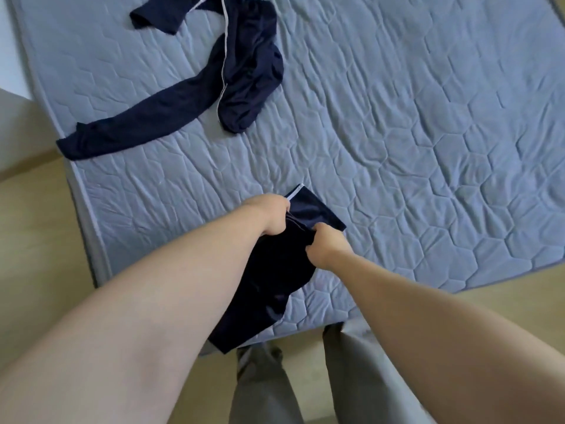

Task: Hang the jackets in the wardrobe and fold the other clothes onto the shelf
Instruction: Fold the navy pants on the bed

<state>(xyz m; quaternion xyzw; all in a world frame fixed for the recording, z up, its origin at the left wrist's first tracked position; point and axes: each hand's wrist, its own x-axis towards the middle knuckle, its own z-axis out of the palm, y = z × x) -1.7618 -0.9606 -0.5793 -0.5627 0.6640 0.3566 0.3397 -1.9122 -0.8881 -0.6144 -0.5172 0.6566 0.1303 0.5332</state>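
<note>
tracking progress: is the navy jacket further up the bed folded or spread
Spread, not folded: the navy jacket lies crumpled on the mattress, sleeves flung out.

A grey-blue quilted mattress sits over pale wooden floor.

**Single head cam, steep down-look**

One view only. Worn at head height, facing forward and sharply down over a mattress corner. Wide lens, straight edges bend toward the frame borders. Both forearms enter from the bottom corners. The left hand and right hand, gripping the dark garment, sit centre frame, near the lens. Wearer's trouser legs at bottom centre, floor at left.
</note>
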